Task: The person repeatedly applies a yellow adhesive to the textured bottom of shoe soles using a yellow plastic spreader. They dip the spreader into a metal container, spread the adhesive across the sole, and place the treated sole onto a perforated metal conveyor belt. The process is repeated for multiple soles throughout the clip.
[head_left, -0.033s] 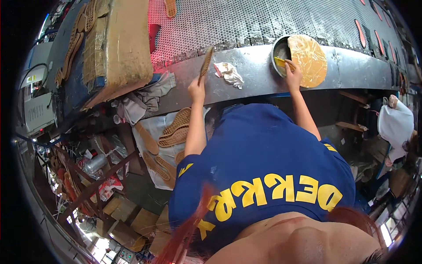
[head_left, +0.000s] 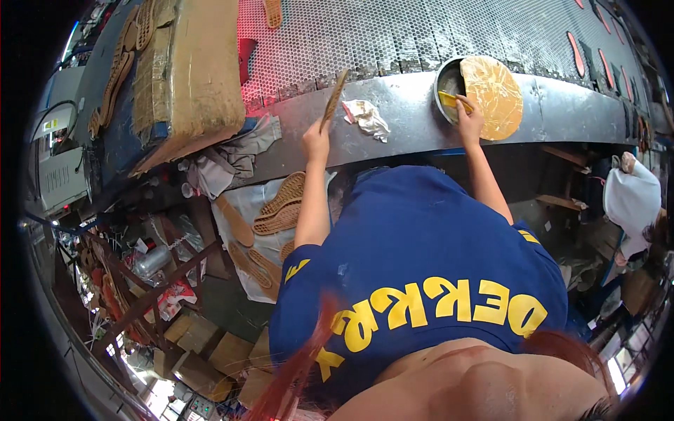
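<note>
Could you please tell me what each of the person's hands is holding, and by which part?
The left hand grips a tan shoe sole by its lower end. The right hand holds a yellow brush by its handle, at the round tin.

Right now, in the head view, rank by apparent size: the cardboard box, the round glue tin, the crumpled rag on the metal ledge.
1. cardboard box, clearly largest
2. round glue tin with its yellowed lid
3. crumpled rag, smallest

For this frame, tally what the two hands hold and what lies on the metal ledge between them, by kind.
Shoe sole, in left hand: 1
Yellow brush, in right hand: 1
Round tin: 1
Tan lid: 1
Crumpled rag: 1
Total: 5
</note>
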